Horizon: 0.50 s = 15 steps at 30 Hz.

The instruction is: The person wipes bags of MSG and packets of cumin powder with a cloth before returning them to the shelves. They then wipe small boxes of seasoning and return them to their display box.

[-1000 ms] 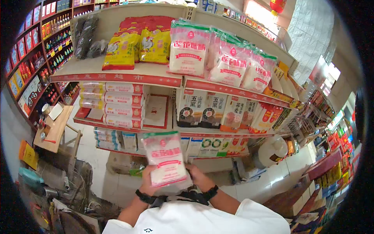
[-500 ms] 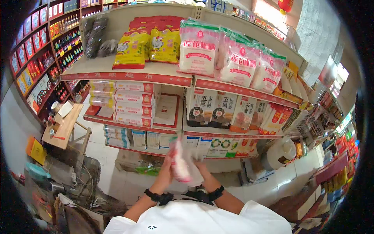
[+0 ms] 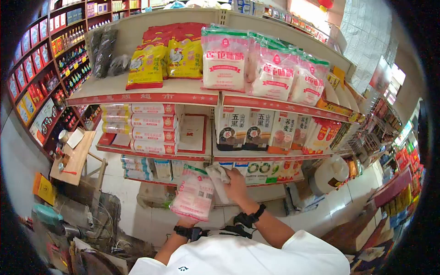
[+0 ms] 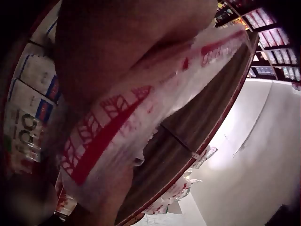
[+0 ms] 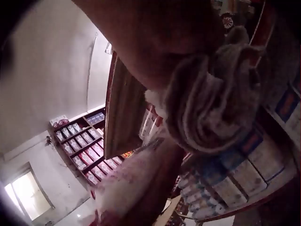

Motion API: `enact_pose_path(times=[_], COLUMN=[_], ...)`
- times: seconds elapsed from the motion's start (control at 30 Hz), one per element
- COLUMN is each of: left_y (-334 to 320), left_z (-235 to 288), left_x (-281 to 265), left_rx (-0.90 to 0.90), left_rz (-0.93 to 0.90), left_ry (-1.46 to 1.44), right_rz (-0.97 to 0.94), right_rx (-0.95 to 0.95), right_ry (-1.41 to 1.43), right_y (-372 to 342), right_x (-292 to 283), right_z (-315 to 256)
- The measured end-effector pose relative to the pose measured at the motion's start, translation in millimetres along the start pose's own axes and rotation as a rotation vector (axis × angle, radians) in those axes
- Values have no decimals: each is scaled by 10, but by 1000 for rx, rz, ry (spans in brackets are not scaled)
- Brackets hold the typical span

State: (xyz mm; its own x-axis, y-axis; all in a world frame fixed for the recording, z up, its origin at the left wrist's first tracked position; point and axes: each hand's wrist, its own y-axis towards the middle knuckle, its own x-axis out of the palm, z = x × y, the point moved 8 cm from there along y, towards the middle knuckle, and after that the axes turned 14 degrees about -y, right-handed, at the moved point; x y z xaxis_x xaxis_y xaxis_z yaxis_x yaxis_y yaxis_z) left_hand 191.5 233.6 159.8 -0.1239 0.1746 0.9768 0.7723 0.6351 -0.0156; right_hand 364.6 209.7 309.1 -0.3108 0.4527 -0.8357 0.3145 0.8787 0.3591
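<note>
My left hand (image 4: 136, 42) grips a white plastic bag (image 3: 195, 192) with pink print and a green top strip. In the head view the bag stands almost upright before the lower shelf, a barcode on the side facing me, and hides most of that hand. The left wrist view has the bag between the palm and the fingers (image 4: 110, 200). To the right of the bag, my right hand (image 3: 236, 187) holds a crumpled whitish cloth (image 3: 219, 178) close by the bag's upper edge. Folds of the cloth bunch under the fingers in the right wrist view.
Similar white bags (image 3: 224, 59) and yellow bags (image 3: 185, 55) stand on the top shelf. Noodle packs (image 3: 153, 121) and black packages (image 3: 233, 128) fill the shelf below. A wooden table (image 3: 75, 158) stands left, a large white jug (image 3: 332, 174) right.
The bag has turned from its front, through edge-on, to its barcode side. Both hands were at the bag; now the left one holds it, and the right, with the cloth, is beside it.
</note>
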Motion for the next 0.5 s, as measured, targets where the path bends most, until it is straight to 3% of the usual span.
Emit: enact_pose_path(times=[0.07, 0.13, 0.17, 0.2, 0.23, 0.27, 0.33, 0.5], left_y=[-99, -63, 28, -1169, -102, -23, -34, -130], left_z=[-185, -247, -301, -177, -331, -332, -320, -123], left_x=[397, 396, 445, 618, 325, 385, 391, 416], left_rx=[-158, -146, -147, -150, -152, -150, -144, -145], left_rz=[4, 16, 28, 38, 43, 42, 27, 31], left_ry=[-1232, -1256, -1269, -1279, -1288, -1296, -1312, -1359], right_rz=[-51, -69, -77, -275, -472, -477, -192, -116], right_rx=[-93, -444, -442, -503, -568, -579, -482, -233], right_ry=[51, 199, 201, 136, 69, 73, 214, 4], right_y=[-32, -257, -325, -431, -541, -545, -364, 174], right_x=[-82, -138, -134, 24, 185, 220, 83, 46], right_z=[-291, -947, -1037, -1160, -1233, -1233, -1070, -363])
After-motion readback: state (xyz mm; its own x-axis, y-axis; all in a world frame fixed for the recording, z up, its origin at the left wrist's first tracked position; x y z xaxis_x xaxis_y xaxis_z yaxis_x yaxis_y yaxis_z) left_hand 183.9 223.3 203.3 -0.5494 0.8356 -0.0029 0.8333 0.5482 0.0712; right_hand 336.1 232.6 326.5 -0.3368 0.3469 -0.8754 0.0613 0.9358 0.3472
